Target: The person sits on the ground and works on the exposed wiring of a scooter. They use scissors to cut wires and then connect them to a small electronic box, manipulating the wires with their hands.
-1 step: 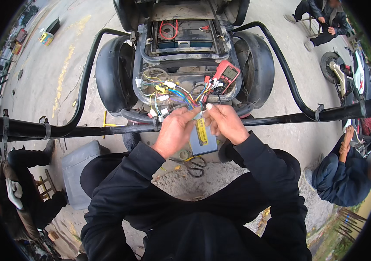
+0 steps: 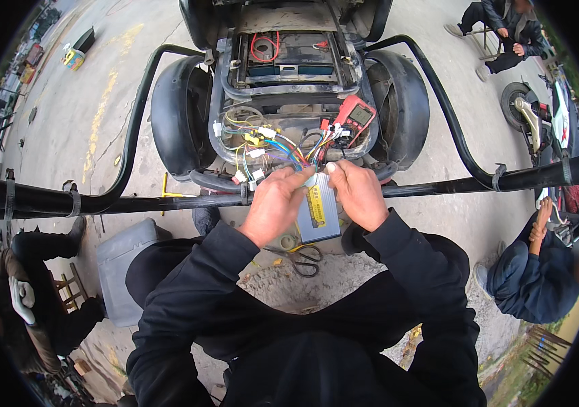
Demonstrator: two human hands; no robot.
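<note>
A silver box with a yellow label, like a motor controller, sits below the bar with many coloured wires at its upper end. My left hand is closed there, fingertips pinched on the wires. Opposite it, my right hand is also closed on the wires, thumb on top; the exact strands are hidden by my fingers. White and yellow connectors fan out on the vehicle frame beyond. A red multimeter lies to their right.
A black crossbar spans in front of me, below the vehicle's rear wheels. Black-handled scissors and a tape roll lie beneath. A grey bin stands left. People sit at the right, upper right and left.
My right hand has shifted slightly right and its fingers have drawn in, uncovering more of the box's label. My left hand stays at the wires.
</note>
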